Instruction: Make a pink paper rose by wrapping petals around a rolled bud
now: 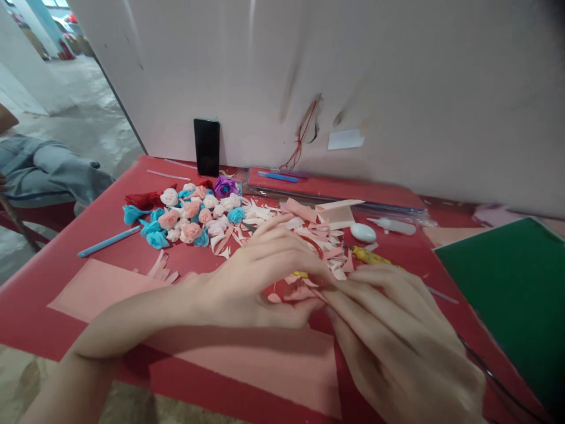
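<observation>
My left hand reaches in from the left with its thumb and fingertips closed on a small piece of pink crepe paper. My right hand meets it there, thumb and fingers pinched on the other end of the same piece. Beneath my hands lies a large pink paper sheet. Pink paper scraps are strewn just beyond my fingers, with yellow-handled scissors or a similar tool partly hidden among them. Several finished paper roses in pink, white and blue sit in a heap to the left.
A phone leans on the white wall panel at the back. A blue pen lies left, a white oval object and a small glue bottle right. A green board covers the right edge. A seated person is at far left.
</observation>
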### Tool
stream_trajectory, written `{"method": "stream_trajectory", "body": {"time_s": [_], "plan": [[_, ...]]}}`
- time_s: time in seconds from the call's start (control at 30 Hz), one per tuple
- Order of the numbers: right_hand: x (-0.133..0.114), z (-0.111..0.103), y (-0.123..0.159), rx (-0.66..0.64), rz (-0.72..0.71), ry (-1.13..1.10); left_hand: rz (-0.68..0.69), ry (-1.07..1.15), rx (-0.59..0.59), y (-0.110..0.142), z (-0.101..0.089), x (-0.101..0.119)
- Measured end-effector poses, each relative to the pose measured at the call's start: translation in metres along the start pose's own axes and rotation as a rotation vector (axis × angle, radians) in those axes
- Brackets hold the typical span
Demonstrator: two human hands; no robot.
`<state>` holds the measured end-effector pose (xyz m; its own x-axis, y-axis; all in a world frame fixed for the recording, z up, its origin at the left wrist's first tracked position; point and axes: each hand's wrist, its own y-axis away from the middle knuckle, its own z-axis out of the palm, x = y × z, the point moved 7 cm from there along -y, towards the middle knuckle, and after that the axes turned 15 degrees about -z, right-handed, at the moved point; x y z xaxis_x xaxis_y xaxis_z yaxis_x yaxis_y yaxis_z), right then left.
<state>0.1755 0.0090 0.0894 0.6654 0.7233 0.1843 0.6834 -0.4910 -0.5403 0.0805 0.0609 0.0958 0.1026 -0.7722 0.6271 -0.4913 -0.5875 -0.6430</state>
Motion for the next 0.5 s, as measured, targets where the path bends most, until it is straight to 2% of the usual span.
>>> {"method": "stream_trajectory", "body": {"time_s": [0.3, 0.5], "plan": [[0.0049, -0.0003, -0.0036, 0.057, 0.037, -0.048, 0.026, -0.027, -0.009, 0.0013, 0.0013, 0.0022], [0.0016, 0.0017, -0.0069, 0.07, 0.01, 0.075, -0.02, -0.075, 0.056, 0.0031, 0.0025, -0.0021]]}}
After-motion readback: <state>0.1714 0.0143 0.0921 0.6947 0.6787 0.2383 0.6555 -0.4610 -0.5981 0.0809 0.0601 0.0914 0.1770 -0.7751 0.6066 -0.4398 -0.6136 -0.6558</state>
